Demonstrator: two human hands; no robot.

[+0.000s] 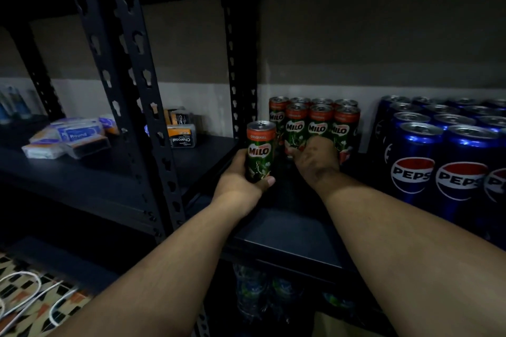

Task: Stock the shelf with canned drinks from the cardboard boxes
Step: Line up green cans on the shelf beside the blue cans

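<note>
Head view of a dim storage bay. The left hand (241,178) gripped a slim cylindrical Milo can (260,152), its glossy green body banded in orange, fingers curled behind it and the thumb across its lower front; the can stood upright, long axis vertical, pull-tab end up, at the near left of the shelf (287,241), close beside the upright post (241,76). The right hand (315,157) reached farther in, fingers curled round the lower part of a front can in the Milo cluster (315,123), two rows of like cans standing upright with their labels facing the camera. To the right stood a block of taller blue Pepsi cans (443,161), metal tops catching the light, well apart from the held can. The shelf was a matte black board carried on perforated black steel uprights; behind it ran a plain wall, darker above and pale below. On the left bay lay plastic-wrapped packets (68,139) and small charcoal-labelled boxes (182,138). Beneath the shelf, shrink-wrapped bottles (252,293) were dimly visible; patterned floor tiles (27,304) showed at the near left.
</note>
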